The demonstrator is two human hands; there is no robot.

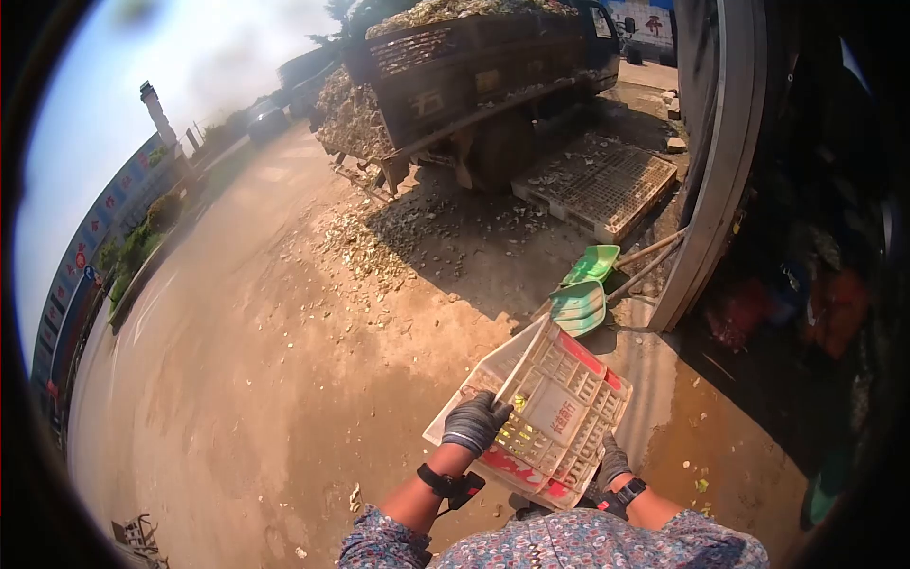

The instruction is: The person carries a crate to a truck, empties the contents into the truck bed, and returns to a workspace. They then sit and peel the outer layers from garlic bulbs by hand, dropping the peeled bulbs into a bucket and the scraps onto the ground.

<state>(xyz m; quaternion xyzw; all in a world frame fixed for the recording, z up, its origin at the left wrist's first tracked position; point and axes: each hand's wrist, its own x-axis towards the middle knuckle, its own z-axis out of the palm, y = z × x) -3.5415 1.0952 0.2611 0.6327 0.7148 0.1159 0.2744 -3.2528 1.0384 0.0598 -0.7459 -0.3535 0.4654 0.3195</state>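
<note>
A white plastic crate with slotted sides and red patches is tilted in front of my body. My left hand, in a grey striped glove, is closed round the crate's upper rim on the left. My right hand, also gloved, holds the crate low on its right side; its fingers are partly hidden. Small yellow-green bits show through the slots.
A truck loaded with pale scraps stands ahead, with spilled scraps on the ground behind it. A plastic pallet lies beside it. Green shovels rest near a metal door post. A dark doorway is at the right.
</note>
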